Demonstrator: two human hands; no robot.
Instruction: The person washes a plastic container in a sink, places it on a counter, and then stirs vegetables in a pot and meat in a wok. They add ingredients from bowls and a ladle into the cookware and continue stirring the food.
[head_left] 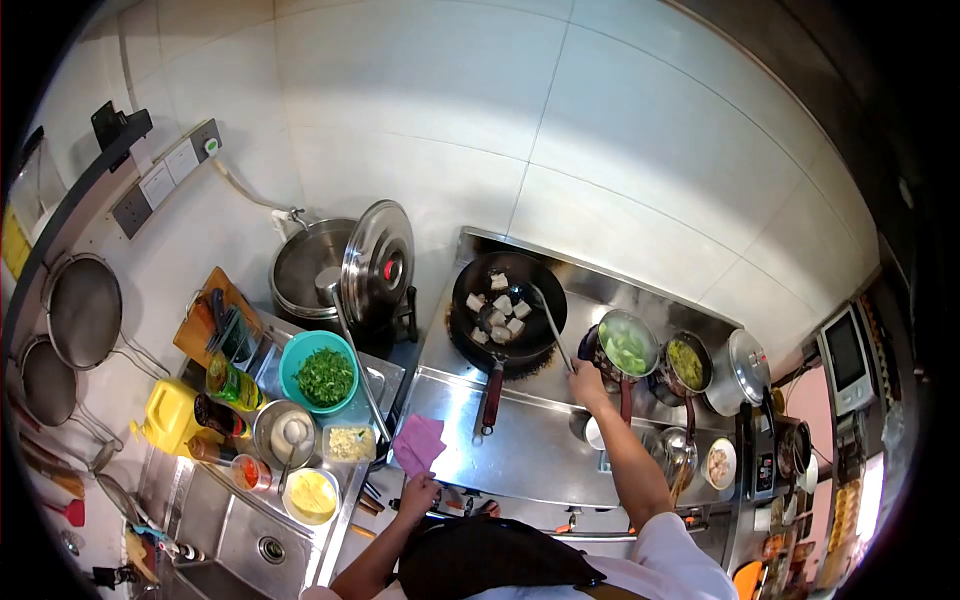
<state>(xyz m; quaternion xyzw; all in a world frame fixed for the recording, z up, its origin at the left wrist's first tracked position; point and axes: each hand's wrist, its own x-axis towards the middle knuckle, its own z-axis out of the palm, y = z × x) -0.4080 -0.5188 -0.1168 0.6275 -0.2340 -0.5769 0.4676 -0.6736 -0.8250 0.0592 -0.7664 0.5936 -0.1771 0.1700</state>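
Note:
My right hand (587,385) is closed around the handle of a long metal spatula (553,325). Its far end reaches into the right side of a black wok (472,345), where several pale tofu-like blocks (502,305) lie. The wok's dark handle (492,400) points toward me, with no hand on it. My left hand (420,495) is closed at the stove's front edge, by the knobs. A purple cloth (419,443) lies just above that hand; whether the fingers grip the cloth or a knob is hidden.
Steaming greens fill a pan (627,345) to the right, beside a smaller pan (688,362) and a lidded pot (740,370). On the left are a turquoise bowl (286,372) of chopped greens, a yellow jug (168,415), a sink (225,525) and a large pot (300,265) with its lid tilted.

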